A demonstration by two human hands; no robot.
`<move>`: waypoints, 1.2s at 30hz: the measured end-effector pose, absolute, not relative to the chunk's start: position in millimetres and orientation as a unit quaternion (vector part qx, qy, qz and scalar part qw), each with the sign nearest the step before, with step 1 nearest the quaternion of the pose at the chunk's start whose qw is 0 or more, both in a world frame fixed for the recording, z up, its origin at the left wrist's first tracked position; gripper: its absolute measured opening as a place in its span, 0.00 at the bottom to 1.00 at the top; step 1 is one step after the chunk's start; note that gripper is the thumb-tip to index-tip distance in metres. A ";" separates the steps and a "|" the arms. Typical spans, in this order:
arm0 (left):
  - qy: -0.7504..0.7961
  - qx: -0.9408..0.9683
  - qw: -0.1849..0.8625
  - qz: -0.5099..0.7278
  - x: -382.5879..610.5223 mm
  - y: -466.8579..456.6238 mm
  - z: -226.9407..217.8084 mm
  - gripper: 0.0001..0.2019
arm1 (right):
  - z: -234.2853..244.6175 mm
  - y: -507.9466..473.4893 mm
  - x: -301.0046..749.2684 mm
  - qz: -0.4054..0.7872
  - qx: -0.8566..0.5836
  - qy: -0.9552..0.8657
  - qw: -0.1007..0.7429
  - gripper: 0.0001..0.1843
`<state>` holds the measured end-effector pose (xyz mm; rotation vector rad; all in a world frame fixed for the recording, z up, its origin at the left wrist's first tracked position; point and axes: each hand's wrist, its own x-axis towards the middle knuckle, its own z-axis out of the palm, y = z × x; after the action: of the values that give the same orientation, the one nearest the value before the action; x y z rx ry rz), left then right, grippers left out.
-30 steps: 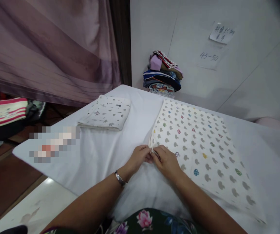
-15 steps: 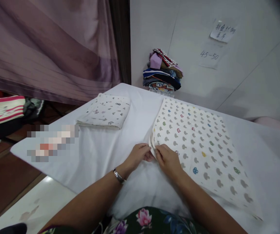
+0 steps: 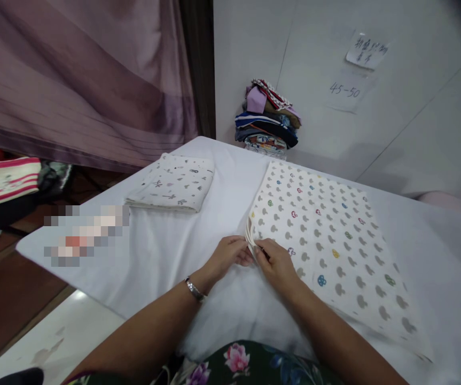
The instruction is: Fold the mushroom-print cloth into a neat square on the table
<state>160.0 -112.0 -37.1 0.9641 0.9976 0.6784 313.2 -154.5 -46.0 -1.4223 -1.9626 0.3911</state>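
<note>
A white cloth with grey and coloured mushroom prints (image 3: 318, 230) lies folded in layers on the white-covered table (image 3: 166, 256). Its near left corner is between my two hands. My left hand (image 3: 232, 254), with a silver bracelet at the wrist, pinches the layered edge from the left. From the right, my right hand (image 3: 276, 262) grips the same corner, thumb on top. The layers bulge slightly apart just above my fingers. Part of the corner is hidden behind the fingers.
Left of the cloth lies a folded white cloth with small prints (image 3: 174, 184). A blurred-out patch (image 3: 88, 235) covers the table's left part. Behind the table, a pile of folded clothes (image 3: 268, 120) stands against the wall. A pinkish curtain (image 3: 86, 80) hangs at the left.
The cloth's layers at the held corner have spread a little more apart. Both hands stay almost in place; nothing else has visibly moved.
</note>
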 end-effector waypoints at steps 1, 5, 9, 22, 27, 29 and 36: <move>0.454 0.439 0.713 0.304 160.1 -111.8 -37.9 0.08 | -46.8 -153.7 313.5 0.155 -0.545 -0.750 0.340 0.10; 0.473 0.447 0.701 0.293 160.7 -111.0 -42.1 0.07 | -48.6 -153.0 314.6 0.143 -0.547 -0.747 0.350 0.11; 0.483 0.431 0.698 0.307 160.6 -111.6 -41.9 0.06 | -46.7 -156.3 314.8 0.065 -0.560 -0.747 0.353 0.13; 0.464 0.438 0.707 0.306 158.8 -112.5 -39.6 0.15 | -50.1 -158.9 308.2 0.036 -0.548 -0.794 0.260 0.12; 0.493 0.462 0.680 0.284 159.9 -109.8 -46.5 0.15 | -52.7 -160.3 306.3 0.083 -0.531 -0.797 0.277 0.13; 0.507 0.477 0.664 0.274 159.0 -108.4 -48.9 0.14 | -53.9 -161.8 305.9 0.107 -0.522 -0.795 0.290 0.14; 0.603 0.688 0.349 0.203 151.5 -108.3 -41.7 0.11 | -42.7 -165.1 311.1 0.174 -0.486 -0.808 0.284 0.12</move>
<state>151.5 -108.3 -41.7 1.7826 1.5628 0.5267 311.1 -165.1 -42.7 -1.3003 -2.1625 0.4647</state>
